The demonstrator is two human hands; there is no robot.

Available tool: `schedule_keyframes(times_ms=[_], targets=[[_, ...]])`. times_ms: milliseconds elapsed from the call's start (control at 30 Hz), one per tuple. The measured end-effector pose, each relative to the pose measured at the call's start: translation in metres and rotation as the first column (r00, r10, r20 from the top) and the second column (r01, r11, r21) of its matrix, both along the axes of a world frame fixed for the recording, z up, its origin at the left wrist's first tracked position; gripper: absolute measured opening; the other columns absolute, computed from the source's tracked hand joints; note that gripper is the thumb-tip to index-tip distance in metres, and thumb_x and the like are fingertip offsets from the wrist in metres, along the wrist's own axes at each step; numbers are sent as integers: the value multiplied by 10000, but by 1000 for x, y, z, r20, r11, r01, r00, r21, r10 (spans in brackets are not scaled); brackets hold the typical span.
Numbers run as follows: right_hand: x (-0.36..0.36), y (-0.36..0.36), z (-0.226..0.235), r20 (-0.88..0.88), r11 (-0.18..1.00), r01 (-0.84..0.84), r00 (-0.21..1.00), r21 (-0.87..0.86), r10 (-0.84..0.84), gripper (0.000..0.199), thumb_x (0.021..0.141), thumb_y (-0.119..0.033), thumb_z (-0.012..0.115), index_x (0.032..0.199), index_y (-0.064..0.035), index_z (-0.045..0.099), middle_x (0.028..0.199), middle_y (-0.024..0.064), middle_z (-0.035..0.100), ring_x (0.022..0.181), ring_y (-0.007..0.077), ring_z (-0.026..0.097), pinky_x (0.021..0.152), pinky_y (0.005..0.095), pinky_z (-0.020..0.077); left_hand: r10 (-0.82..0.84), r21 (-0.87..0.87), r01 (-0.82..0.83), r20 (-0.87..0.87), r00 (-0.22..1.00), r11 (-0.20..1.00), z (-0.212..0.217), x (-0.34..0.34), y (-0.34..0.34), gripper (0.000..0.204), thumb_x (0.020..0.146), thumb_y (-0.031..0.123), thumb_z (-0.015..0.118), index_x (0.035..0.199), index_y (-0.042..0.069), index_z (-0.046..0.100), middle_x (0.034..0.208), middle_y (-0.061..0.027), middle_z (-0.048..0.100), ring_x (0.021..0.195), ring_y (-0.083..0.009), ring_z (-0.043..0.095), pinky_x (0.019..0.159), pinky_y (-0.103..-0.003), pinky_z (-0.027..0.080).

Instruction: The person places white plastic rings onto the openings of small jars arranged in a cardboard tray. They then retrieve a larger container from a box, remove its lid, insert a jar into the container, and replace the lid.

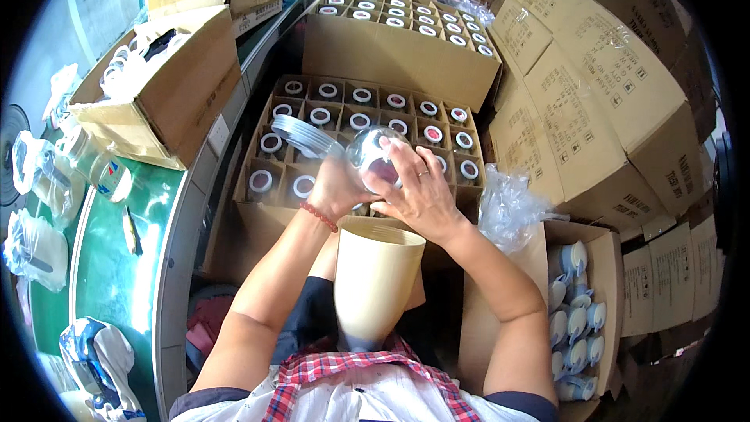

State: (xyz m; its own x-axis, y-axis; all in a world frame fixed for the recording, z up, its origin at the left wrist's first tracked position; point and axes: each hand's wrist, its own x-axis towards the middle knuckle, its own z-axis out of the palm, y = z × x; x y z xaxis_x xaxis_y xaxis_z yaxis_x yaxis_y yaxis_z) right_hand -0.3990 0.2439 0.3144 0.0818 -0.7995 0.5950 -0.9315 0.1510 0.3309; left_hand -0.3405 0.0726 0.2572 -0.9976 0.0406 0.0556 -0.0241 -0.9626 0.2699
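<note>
In front of my chest, over a box of capped containers, both my hands are close together. My right hand (410, 184) has its fingers curved round a clear rounded jar (366, 150), with something reddish showing at its lower part. My left hand (337, 184), slightly blurred, is closed at the base of a stack of pale grey-white rings (303, 136) that sticks out to the left; the jar's left side meets this hand. Below the hands a tall cream bucket (379, 273) stands upright between my legs, its mouth upward.
Divided cartons of white-capped containers (402, 51) lie ahead. At left, a green table (133, 266) bears an open carton of white rings (176, 101), a clear jar (109, 176) and a cutter (130, 230). Stacked cartons (578, 86) and a box of blue-and-white parts (574, 320) stand right.
</note>
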Motion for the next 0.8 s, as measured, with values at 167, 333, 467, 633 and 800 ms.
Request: schedule_keyframes(times_ms=[167, 333, 467, 633, 800], targets=[[1, 8, -8, 200, 980, -146, 973, 136, 117, 570, 857, -468, 598, 1349, -235, 429, 1435, 149, 353, 1301, 311, 383, 1018, 477, 353, 176, -132, -159, 123, 977, 978, -10, -4, 1, 547, 993, 376, 198, 1278, -19, 447, 1252, -196, 539, 1146, -312, 549, 1003, -463, 433], [-41, 6, -24, 946, 978, 166, 316, -125, 67, 559, 947, -371, 526, 1331, 18, 407, 1334, 201, 477, 1232, 291, 479, 1025, 391, 377, 201, -286, -178, 54, 978, 942, -44, -12, -9, 413, 1005, 259, 313, 1271, -18, 466, 1234, -153, 568, 1168, -251, 536, 1019, -402, 417], [-91, 3, -77, 869, 988, 115, -494, 101, -31, 520, 956, -517, 447, 1283, -116, 497, 1217, 42, 562, 1085, 155, 547, 858, 322, 469, 300, -487, -259, 6, 954, 834, -91, -31, -3, 378, 1001, 293, 402, 1215, 1, 511, 1192, -110, 585, 1112, -221, 550, 983, -364, 427], [-97, -2, -92, 703, 1000, -5, -711, -27, 15, 510, 907, -567, 506, 1181, -140, 563, 1027, -13, 637, 905, 109, 622, 773, 313, 536, 145, -152, -117, 188, 971, 981, -63, -15, 6, 327, 961, 383, 522, 1110, 93, 553, 1073, -33, 585, 1021, -141, 532, 948, -319, 422], [-77, 5, -76, 817, 993, -116, -572, 2, -68, 594, 910, -542, 520, 1295, -94, 462, 1087, 38, 580, 938, 119, 594, 762, 314, 533, 189, -436, -151, 45, 981, 887, -91, -8, -5, 578, 973, 434, 443, 1412, 70, 349, 1387, -106, 445, 1210, -220, 478, 1027, -387, 391]])
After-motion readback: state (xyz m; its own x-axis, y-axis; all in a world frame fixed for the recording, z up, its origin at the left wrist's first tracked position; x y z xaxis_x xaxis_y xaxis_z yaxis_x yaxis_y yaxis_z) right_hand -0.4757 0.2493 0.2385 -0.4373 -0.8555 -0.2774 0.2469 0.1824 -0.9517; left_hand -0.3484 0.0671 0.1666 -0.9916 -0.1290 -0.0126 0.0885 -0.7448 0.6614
